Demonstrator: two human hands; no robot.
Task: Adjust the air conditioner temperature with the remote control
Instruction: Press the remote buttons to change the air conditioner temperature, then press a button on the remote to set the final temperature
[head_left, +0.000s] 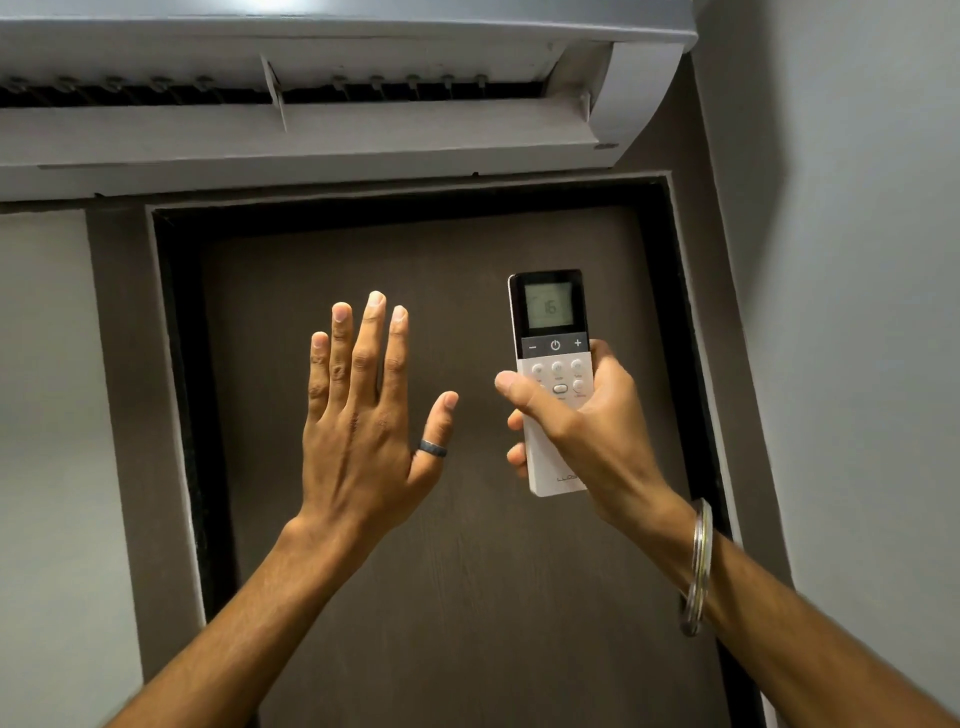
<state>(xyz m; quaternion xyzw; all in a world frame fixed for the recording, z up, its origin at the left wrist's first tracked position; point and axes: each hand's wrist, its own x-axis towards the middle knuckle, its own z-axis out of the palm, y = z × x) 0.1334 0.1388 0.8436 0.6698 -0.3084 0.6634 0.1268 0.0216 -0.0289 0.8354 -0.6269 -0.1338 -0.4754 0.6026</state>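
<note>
Dark brown door (441, 571) (black-edged frame) between pale grey walls (857, 312).

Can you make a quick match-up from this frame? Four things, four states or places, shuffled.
Things:
1. remote control
2. left hand
3. air conditioner
4. bangle

States or places:
A. mounted above the door, vent flap open
B. on the right wrist
C. held upright in the right hand, screen lit
D. open and empty, fingers spread upward

Pairs: 1-C, 2-D, 3-A, 4-B
</note>
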